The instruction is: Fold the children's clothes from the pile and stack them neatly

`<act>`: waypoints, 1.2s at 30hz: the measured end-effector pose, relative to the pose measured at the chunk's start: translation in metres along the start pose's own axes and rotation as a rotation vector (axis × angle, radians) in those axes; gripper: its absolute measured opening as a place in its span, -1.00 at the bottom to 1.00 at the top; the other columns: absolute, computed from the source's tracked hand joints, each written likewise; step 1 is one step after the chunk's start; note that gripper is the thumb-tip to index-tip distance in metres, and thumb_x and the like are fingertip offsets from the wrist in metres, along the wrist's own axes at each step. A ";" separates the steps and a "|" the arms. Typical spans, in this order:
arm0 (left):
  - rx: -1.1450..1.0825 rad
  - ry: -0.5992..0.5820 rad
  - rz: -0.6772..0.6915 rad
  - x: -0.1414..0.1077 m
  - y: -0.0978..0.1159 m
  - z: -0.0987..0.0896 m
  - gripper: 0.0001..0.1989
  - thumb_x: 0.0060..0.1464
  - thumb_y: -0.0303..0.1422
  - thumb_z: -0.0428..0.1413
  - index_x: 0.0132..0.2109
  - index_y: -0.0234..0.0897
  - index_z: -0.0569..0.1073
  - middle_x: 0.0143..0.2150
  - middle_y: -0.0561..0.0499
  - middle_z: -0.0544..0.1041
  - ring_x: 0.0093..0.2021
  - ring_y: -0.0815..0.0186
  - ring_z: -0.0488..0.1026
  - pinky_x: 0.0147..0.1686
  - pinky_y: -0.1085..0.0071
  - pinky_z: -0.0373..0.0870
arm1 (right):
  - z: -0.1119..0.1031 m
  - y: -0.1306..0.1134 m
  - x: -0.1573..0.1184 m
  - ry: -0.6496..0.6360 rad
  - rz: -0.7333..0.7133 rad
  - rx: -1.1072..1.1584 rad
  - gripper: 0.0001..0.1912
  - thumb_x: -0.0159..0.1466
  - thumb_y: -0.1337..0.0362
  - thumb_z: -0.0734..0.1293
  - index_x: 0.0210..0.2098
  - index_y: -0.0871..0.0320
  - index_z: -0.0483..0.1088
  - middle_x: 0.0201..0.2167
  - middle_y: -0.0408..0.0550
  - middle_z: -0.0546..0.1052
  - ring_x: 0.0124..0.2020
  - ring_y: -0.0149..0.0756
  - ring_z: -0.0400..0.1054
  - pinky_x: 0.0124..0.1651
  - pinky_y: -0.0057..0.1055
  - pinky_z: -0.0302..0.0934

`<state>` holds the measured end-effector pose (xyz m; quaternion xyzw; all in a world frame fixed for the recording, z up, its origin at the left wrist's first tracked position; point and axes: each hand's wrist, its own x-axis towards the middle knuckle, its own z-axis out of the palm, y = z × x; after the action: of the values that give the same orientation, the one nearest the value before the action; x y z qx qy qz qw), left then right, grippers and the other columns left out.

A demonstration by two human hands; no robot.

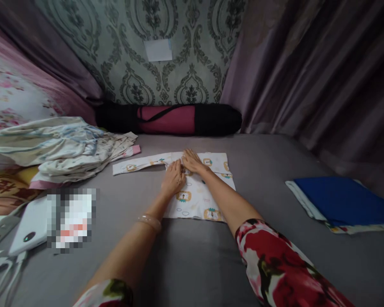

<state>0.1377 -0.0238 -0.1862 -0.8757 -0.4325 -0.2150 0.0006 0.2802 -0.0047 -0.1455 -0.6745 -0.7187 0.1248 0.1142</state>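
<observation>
A small white garment [198,202] printed with orange and green figures lies flat on the grey sheet [259,260]. One long sleeve stretches out to the left, while the right side looks folded over the body. My left hand [174,177] rests on the cloth near the base of that sleeve, palm down with its fingers extended. Just to its right and slightly farther away, my right hand [192,161] lies flat on the upper part of the garment, fingers stretched. The two hands nearly touch, and neither one grips the cloth.
Rumpled clothes [73,149] are piled at the left, above a white power bank [35,219] with cables and a power strip [0,230]. Folded blue cloth [342,200] lies at the right. A black and maroon roll [166,119] lies along the wall.
</observation>
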 end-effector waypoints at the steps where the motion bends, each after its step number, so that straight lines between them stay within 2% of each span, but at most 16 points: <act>1: 0.017 -0.011 -0.009 0.000 0.001 -0.001 -0.41 0.18 -0.41 -0.14 0.31 -0.63 0.11 0.30 -0.43 0.24 0.33 0.01 0.17 0.28 0.07 0.12 | -0.002 0.004 -0.005 0.029 0.015 -0.001 -0.38 0.43 0.17 -0.08 0.39 0.35 -0.04 0.43 0.08 -0.04 0.43 -0.20 -0.25 0.40 -0.19 -0.34; 4: 0.060 -0.032 -0.020 -0.001 0.004 -0.003 -0.46 0.27 -0.36 -0.18 0.32 -0.55 0.15 0.31 -0.37 0.26 0.34 0.04 0.16 0.29 0.09 0.10 | -0.005 0.017 -0.022 0.118 0.091 -0.055 -0.37 0.43 0.14 -0.06 0.39 0.35 -0.04 0.43 0.11 -0.06 0.44 -0.15 -0.30 0.41 -0.09 -0.44; 9: 0.115 -0.069 -0.020 -0.002 0.007 -0.008 -0.52 0.32 -0.27 -0.19 0.28 -0.34 0.27 0.31 -0.27 0.27 0.34 0.03 0.15 0.26 0.06 0.14 | 0.003 0.031 -0.039 0.103 0.170 -0.104 -0.37 0.44 0.10 -0.07 0.39 0.32 -0.02 0.42 0.09 -0.03 0.43 -0.11 -0.26 0.39 0.00 -0.43; 14: 0.093 -0.100 -0.037 -0.002 0.009 -0.012 -0.52 0.31 -0.26 -0.16 0.28 -0.34 0.27 0.32 -0.28 0.26 0.36 0.04 0.12 0.29 0.06 0.10 | 0.003 0.029 -0.038 0.106 0.170 -0.092 -0.37 0.44 0.10 -0.05 0.39 0.31 -0.02 0.42 0.08 -0.03 0.43 -0.13 -0.27 0.40 -0.01 -0.44; 17: 0.065 -0.121 -0.059 -0.001 0.010 -0.015 -0.51 0.31 -0.26 -0.15 0.28 -0.38 0.27 0.33 -0.33 0.24 0.36 0.02 0.12 0.29 0.06 0.07 | -0.007 0.032 -0.037 0.033 0.163 -0.031 -0.37 0.44 0.09 -0.08 0.40 0.30 -0.04 0.43 0.07 -0.06 0.44 -0.17 -0.29 0.40 -0.05 -0.45; 19: 0.063 -0.126 -0.067 -0.001 0.011 -0.015 -0.50 0.31 -0.25 -0.16 0.28 -0.37 0.26 0.33 -0.32 0.23 0.36 0.02 0.13 0.29 0.06 0.07 | -0.016 0.039 -0.039 -0.021 0.155 0.037 -0.36 0.44 0.10 -0.14 0.41 0.30 -0.08 0.44 0.06 -0.08 0.44 -0.22 -0.28 0.40 -0.13 -0.39; 23: 0.068 -0.138 -0.073 -0.001 0.011 -0.015 -0.50 0.31 -0.24 -0.18 0.30 -0.33 0.24 0.34 -0.28 0.24 0.36 0.04 0.13 0.29 0.07 0.07 | -0.028 0.064 -0.053 0.080 0.199 -0.013 -0.35 0.44 0.12 -0.11 0.39 0.38 -0.08 0.43 0.14 -0.07 0.44 -0.20 -0.29 0.40 -0.19 -0.39; 28: 0.074 -0.146 -0.072 -0.001 0.011 -0.015 -0.49 0.31 -0.23 -0.19 0.30 -0.34 0.23 0.35 -0.30 0.21 0.36 0.01 0.11 0.29 0.06 0.07 | -0.020 0.085 -0.066 0.107 0.289 -0.140 -0.31 0.44 0.08 -0.09 0.38 0.46 -0.07 0.42 0.22 -0.06 0.43 -0.10 -0.26 0.40 -0.16 -0.42; 36: -0.023 -0.168 -0.105 0.002 0.008 -0.013 -0.50 0.28 -0.21 -0.13 0.28 -0.30 0.25 0.35 -0.26 0.22 0.36 0.02 0.11 0.29 0.04 0.05 | -0.018 0.085 -0.064 0.067 0.306 -0.137 -0.29 0.43 0.05 -0.12 0.40 0.42 -0.13 0.44 0.15 -0.13 0.44 -0.11 -0.31 0.41 -0.13 -0.41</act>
<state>0.1398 -0.0299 -0.1727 -0.8667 -0.4738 -0.1455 -0.0571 0.3707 -0.0632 -0.1568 -0.7860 -0.6102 0.0690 0.0714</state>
